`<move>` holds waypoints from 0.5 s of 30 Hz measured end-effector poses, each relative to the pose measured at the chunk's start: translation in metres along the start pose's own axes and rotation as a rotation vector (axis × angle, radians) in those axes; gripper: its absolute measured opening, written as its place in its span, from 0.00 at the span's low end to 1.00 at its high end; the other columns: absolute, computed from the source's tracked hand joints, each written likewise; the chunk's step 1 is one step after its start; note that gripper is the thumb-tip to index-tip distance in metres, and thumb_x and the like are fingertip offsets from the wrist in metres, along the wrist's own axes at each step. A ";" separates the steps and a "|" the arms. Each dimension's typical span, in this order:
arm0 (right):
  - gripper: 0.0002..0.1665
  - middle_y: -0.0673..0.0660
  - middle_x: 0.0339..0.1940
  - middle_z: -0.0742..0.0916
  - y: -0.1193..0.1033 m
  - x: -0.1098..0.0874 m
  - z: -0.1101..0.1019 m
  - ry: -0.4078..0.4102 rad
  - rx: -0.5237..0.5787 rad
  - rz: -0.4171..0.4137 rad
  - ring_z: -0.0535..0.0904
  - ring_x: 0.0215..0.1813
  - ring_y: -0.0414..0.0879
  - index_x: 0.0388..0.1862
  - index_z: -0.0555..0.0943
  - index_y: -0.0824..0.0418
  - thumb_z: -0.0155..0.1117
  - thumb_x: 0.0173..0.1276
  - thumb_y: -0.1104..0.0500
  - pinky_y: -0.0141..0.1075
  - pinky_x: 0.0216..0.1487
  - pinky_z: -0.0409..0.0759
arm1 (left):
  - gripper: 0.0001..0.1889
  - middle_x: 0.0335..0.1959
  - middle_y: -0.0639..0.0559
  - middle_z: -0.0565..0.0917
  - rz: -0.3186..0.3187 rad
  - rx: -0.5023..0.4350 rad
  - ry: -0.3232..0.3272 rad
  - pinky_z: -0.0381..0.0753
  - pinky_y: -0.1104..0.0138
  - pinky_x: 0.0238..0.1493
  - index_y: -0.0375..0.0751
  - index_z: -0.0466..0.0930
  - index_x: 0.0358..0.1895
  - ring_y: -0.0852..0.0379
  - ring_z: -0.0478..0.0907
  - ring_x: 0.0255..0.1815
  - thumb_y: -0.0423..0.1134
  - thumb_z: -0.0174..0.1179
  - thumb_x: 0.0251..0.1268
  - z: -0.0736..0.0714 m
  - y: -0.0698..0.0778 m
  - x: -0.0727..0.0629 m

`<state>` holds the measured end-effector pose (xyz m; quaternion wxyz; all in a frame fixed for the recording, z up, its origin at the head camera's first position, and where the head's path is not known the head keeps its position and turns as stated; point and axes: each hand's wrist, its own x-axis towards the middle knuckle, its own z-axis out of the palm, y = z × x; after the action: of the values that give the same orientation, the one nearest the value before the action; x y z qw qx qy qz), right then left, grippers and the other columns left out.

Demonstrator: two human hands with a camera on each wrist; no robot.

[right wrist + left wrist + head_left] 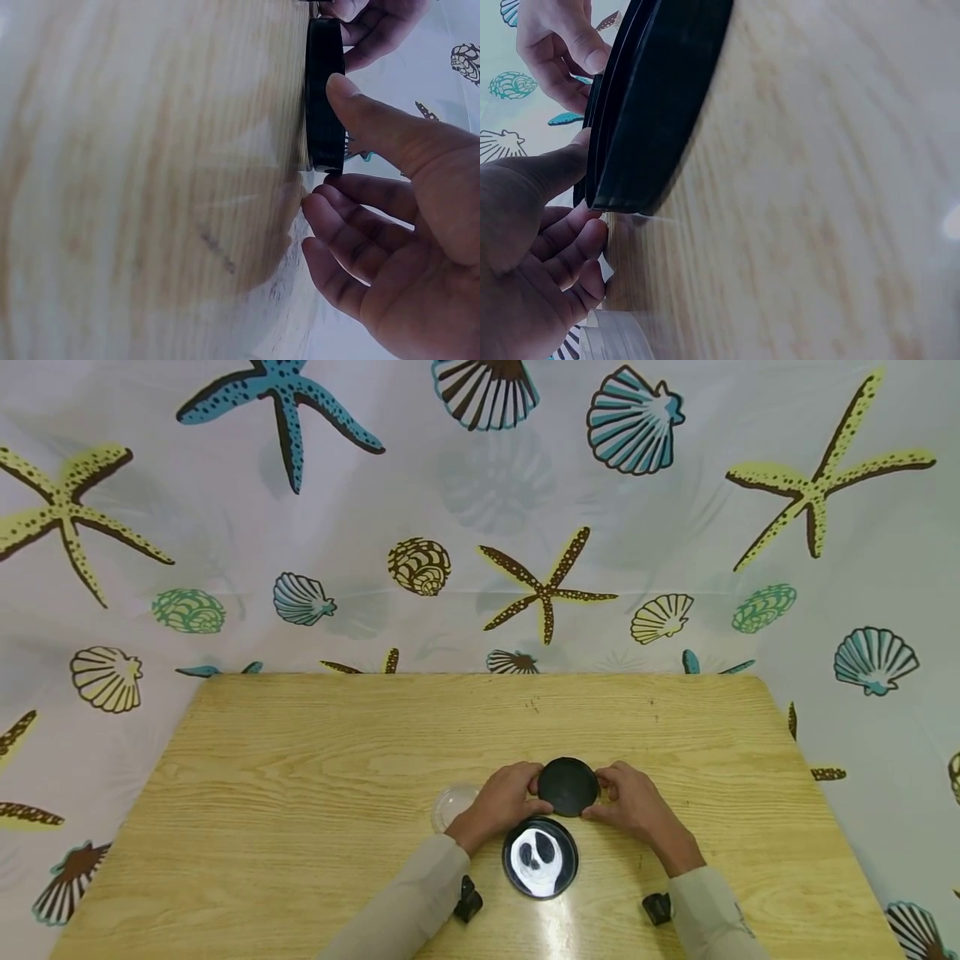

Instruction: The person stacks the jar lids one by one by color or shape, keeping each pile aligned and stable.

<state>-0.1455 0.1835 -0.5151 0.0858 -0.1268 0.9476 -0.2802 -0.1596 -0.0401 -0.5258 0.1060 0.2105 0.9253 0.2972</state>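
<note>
Both hands hold a round, matte black, shallow lid-like piece [568,787] by its opposite edges. My left hand [510,797] grips its left side, thumb nearest me. The right hand [633,802] pinches its right side; in the right wrist view the thumb [367,112] presses on the rim while the other fingers curve below. Just in front, a glossy black round dish [540,857] lies on the table; its dark wall [664,112] covers much of the held piece in the left wrist view. A clear round plastic piece [450,804] sits beside the left wrist, partly hidden by it.
The wood-grain table [300,760] runs back to a white cloth [360,510] printed with starfish and shells, which also hangs at both sides. Black wrist devices [468,900] are strapped at both sleeves.
</note>
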 end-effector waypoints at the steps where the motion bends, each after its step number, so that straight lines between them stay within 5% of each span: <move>1: 0.29 0.54 0.36 0.79 0.000 0.000 0.000 0.002 0.000 -0.003 0.70 0.32 0.43 0.47 0.80 0.63 0.77 0.50 0.50 0.36 0.35 0.69 | 0.16 0.26 0.56 0.72 0.002 -0.001 0.000 0.63 0.70 0.30 0.44 0.73 0.33 0.62 0.65 0.26 0.48 0.70 0.53 0.000 0.000 0.000; 15: 0.30 0.55 0.38 0.80 -0.001 0.000 -0.001 0.011 -0.012 -0.034 0.71 0.33 0.42 0.49 0.80 0.64 0.77 0.50 0.50 0.36 0.34 0.71 | 0.16 0.26 0.55 0.73 0.008 0.003 0.024 0.63 0.71 0.29 0.45 0.74 0.33 0.63 0.65 0.25 0.48 0.70 0.52 -0.004 0.002 -0.001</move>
<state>-0.1452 0.1833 -0.5133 0.0749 -0.1419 0.9475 -0.2765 -0.1598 -0.0412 -0.5212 0.0934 0.2109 0.9260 0.2990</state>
